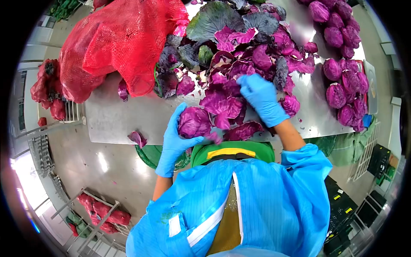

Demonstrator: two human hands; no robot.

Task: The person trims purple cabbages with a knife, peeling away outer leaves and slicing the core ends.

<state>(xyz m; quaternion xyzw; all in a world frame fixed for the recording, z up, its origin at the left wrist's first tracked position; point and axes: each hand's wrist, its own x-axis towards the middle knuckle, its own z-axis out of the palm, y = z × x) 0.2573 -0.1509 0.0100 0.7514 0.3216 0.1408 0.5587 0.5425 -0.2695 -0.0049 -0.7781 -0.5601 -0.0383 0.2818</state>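
My left hand (pixel 173 139), in a blue glove, is wrapped round the left side of a purple cabbage head (pixel 195 123) near the front edge of the metal table. Loose purple cabbage leaves (pixel 222 107) lie right beside this head. My right hand (pixel 262 97), also gloved, is over the leaf pile with its fingers curled in; whatever they grip is hidden. Just right of its wrist sits another purple cabbage piece (pixel 290 105). Beyond the hands spreads a heap of torn purple leaves with dark green outer leaves (pixel 216 21).
A red mesh sack (pixel 124 47) covers the table's (pixel 111 124) left side. Several peeled cabbage heads (pixel 336 95) are stacked along the right. A green container (pixel 265 150) stands under the front edge. Racks with red sacks (pixel 102 212) stand on the floor at left.
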